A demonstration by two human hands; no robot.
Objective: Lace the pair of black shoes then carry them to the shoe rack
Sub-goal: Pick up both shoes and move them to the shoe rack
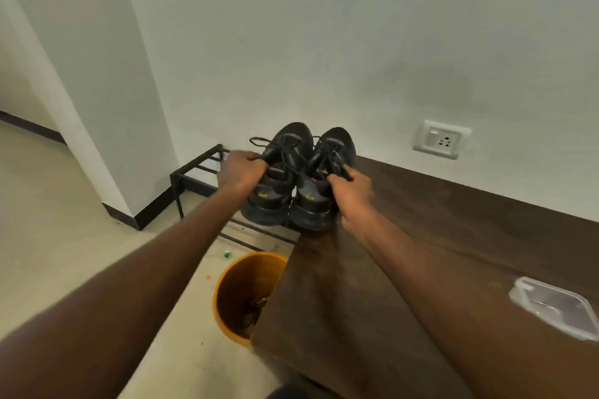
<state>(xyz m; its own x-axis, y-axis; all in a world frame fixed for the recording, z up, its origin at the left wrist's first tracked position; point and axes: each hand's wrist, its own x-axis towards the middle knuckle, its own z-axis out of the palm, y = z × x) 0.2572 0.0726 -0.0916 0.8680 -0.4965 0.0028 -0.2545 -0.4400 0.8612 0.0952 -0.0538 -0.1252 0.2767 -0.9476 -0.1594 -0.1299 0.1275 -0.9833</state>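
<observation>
Head view: left hand [241,168] grips one black shoe [275,172] at its collar. Right hand [351,191] grips the other shoe [324,178], both above the shoe rack [194,168].

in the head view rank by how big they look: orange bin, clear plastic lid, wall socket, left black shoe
1. orange bin, partly hidden by the table
2. left black shoe
3. clear plastic lid, nearer the camera, so unsure against the shoe
4. wall socket

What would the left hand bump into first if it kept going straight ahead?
Probably the shoe rack or the wall behind it. The left hand, holding the left shoe, points forward over the rack's top bars, but depth is hard to judge.
</observation>
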